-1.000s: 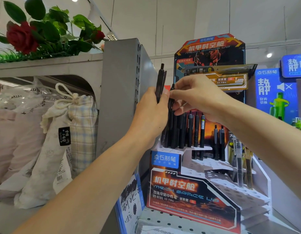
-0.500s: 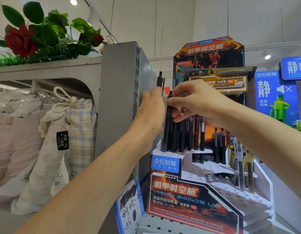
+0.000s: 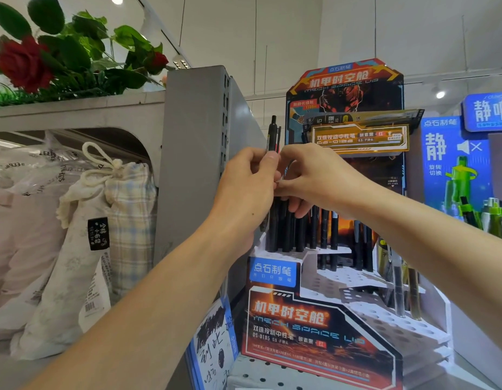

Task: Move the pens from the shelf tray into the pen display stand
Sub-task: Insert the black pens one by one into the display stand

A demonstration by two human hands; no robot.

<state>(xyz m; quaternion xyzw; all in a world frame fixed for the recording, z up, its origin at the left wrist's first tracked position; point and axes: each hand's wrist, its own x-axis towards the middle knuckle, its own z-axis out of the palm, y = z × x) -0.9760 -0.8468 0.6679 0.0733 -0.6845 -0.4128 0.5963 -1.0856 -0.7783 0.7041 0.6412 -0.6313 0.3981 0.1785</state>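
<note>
A person's left hand (image 3: 248, 187) grips a bundle of slim black plastic pens (image 3: 272, 136) upright, keeping spares ready, while the right hand (image 3: 314, 178), fingertips pinched together, draws one pen (apparently) to feed the top left tier of the printed cardboard pen display stand (image 3: 314, 339)

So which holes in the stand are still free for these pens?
Free: the white lower tiers, in front of the black pens. Crowded: the top-left row, where the left hand and right hand meet.
</note>
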